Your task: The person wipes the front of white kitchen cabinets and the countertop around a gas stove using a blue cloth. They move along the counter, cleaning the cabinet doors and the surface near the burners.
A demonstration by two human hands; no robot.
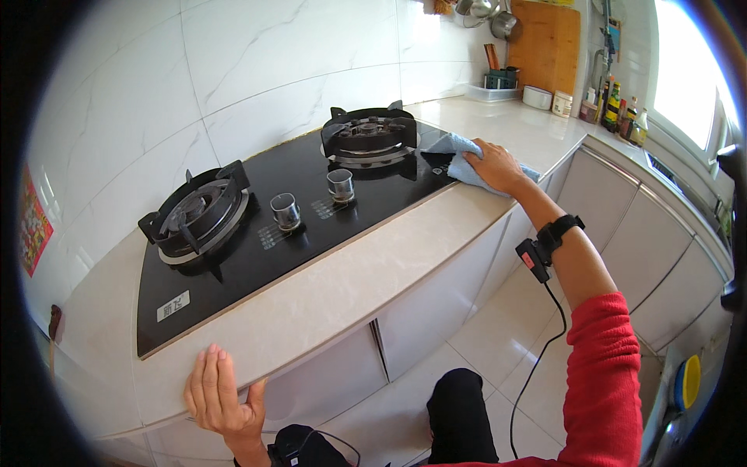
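My right hand (495,166) presses a light blue cloth (457,148) against the right end of the black glass gas hob (311,253). Part of the cloth drapes over the pale countertop (354,276) beside it, and the fingers are bent over the fabric. At the lower left, my left hand (218,393) rests on the counter's front edge, its fingers stretched flat on top and its thumb near the edge. Two silver knobs, a left knob (285,212) and a right knob (340,187), stand between the left burner (198,212) and the right burner (369,136).
At the back right stand a wooden board (542,47), a clear tray (492,93), a white bowl (537,97) and several bottles (622,113). Pale cabinets (599,194) turn the corner on the right. A black cable (537,366) hangs from my right wrist strap (560,229).
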